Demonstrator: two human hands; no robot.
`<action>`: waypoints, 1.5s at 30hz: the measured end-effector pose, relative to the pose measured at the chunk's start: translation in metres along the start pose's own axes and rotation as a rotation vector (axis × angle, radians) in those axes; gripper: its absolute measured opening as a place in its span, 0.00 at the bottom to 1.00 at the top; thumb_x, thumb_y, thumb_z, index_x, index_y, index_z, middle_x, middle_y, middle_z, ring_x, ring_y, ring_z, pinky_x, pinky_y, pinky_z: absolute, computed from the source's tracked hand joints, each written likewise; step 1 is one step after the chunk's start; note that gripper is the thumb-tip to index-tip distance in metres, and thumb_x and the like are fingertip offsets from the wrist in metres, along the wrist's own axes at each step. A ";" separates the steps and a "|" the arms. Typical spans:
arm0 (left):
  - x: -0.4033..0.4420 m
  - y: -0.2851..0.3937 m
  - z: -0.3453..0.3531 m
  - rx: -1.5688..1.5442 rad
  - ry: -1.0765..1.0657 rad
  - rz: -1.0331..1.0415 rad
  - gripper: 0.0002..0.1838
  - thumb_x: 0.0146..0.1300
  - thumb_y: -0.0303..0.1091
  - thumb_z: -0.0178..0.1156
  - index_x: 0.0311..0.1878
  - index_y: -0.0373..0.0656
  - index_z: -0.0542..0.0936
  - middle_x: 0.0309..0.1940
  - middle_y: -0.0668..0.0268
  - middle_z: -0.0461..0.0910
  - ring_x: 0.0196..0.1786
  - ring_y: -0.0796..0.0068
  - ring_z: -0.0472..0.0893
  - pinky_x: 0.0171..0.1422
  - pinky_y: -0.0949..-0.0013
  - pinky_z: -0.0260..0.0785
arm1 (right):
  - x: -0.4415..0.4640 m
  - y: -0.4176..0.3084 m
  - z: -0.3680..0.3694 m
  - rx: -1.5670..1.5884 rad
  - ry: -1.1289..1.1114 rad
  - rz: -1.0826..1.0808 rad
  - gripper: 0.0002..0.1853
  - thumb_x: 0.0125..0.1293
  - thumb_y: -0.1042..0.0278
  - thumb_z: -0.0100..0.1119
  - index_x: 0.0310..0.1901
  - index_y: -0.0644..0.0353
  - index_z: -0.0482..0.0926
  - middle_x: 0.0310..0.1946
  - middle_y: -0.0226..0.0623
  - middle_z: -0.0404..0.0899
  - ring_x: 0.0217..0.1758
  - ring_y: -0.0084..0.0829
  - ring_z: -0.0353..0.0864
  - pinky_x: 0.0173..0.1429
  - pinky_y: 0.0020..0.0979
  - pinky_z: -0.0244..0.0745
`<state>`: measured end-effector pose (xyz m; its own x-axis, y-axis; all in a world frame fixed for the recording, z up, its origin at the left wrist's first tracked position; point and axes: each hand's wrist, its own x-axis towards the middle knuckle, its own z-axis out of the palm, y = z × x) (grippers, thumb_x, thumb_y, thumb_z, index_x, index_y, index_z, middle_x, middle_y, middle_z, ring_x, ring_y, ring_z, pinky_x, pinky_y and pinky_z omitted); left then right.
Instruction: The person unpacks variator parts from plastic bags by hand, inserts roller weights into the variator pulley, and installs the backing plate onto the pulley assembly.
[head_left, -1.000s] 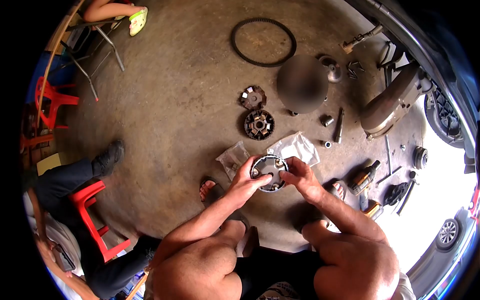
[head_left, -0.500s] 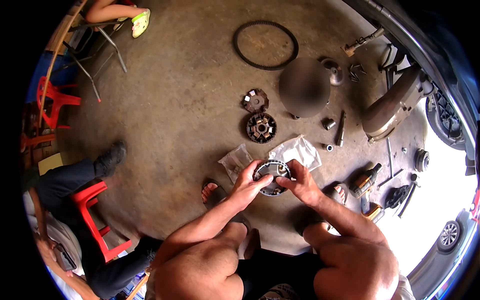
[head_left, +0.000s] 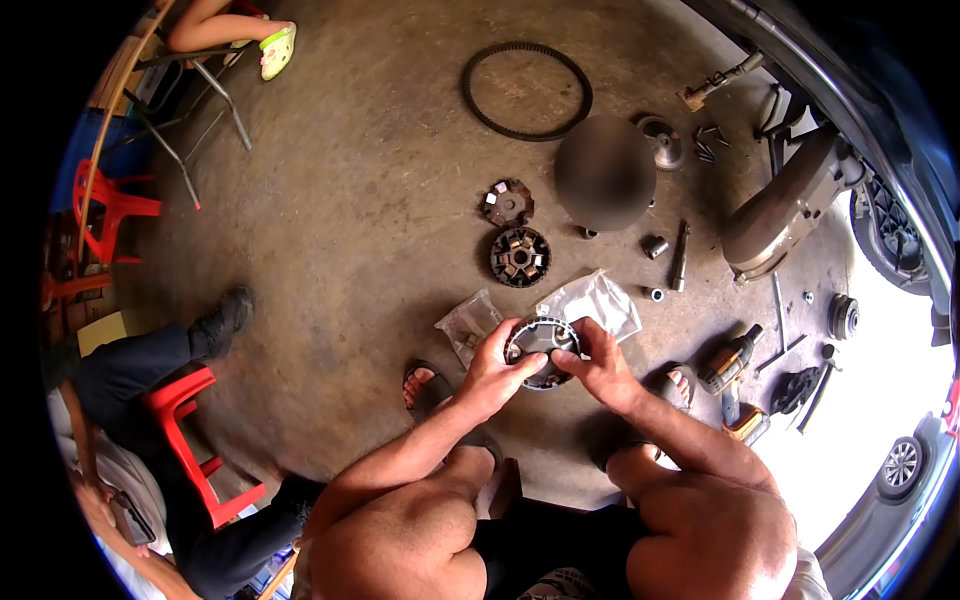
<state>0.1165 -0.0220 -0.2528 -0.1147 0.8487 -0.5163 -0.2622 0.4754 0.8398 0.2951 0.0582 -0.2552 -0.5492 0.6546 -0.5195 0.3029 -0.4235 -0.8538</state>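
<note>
Between my knees I hold a round variator [head_left: 543, 341] with a toothed silver rim and a dark grey plate inside. My left hand [head_left: 494, 369] is closed around its left edge, thumb pressed on the face. On the opposite edge my right hand [head_left: 602, 368] grips it, its thumb also on the plate. Just beyond lie two clear plastic bags [head_left: 592, 303]. Past them, an open variator with rollers [head_left: 520, 257] rests on the floor, with a dark ramp plate [head_left: 509, 203] beside it. The variator's underside is hidden.
A drive belt [head_left: 527, 91] lies at the far side. To the right are sockets [head_left: 655, 247], an impact wrench [head_left: 733, 360], a T-handle [head_left: 782, 316] and a large engine cover [head_left: 790, 215]. A seated person's shoe [head_left: 232, 322] and a red stool [head_left: 190, 440] are on the left.
Both hands stay on the variator with almost no movement; the plate inside looks slightly tilted or turned. The whole view has shifted a little.
</note>
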 end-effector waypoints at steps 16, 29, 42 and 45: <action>0.000 -0.005 0.000 -0.088 -0.075 0.006 0.29 0.62 0.19 0.64 0.66 0.37 0.68 0.55 0.65 0.77 0.58 0.77 0.76 0.64 0.70 0.70 | 0.003 0.007 -0.002 0.103 -0.025 -0.022 0.14 0.65 0.74 0.66 0.48 0.64 0.72 0.37 0.31 0.75 0.43 0.22 0.72 0.49 0.29 0.71; -0.005 0.013 0.000 -0.017 -0.197 -0.141 0.30 0.70 0.27 0.59 0.72 0.45 0.61 0.59 0.66 0.73 0.59 0.77 0.74 0.61 0.70 0.74 | -0.003 -0.005 -0.010 0.886 -0.247 0.330 0.24 0.69 0.69 0.60 0.65 0.61 0.71 0.58 0.35 0.78 0.62 0.34 0.76 0.70 0.43 0.68; -0.004 0.020 0.003 0.028 -0.288 0.062 0.46 0.58 0.18 0.66 0.77 0.48 0.54 0.68 0.59 0.65 0.71 0.65 0.66 0.73 0.63 0.63 | -0.004 0.000 -0.009 0.989 -0.282 0.352 0.26 0.67 0.65 0.60 0.65 0.61 0.70 0.58 0.37 0.78 0.62 0.36 0.76 0.68 0.42 0.70; -0.004 0.018 0.003 0.066 -0.289 0.129 0.47 0.57 0.17 0.66 0.77 0.46 0.54 0.69 0.59 0.64 0.72 0.65 0.66 0.73 0.63 0.62 | -0.004 0.003 -0.006 1.024 -0.272 0.352 0.26 0.65 0.66 0.60 0.65 0.60 0.70 0.55 0.36 0.77 0.59 0.35 0.77 0.67 0.42 0.71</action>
<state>0.1147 -0.0162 -0.2355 0.1368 0.9290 -0.3438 -0.1990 0.3658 0.9092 0.3034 0.0582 -0.2562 -0.7494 0.2908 -0.5949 -0.2409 -0.9566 -0.1641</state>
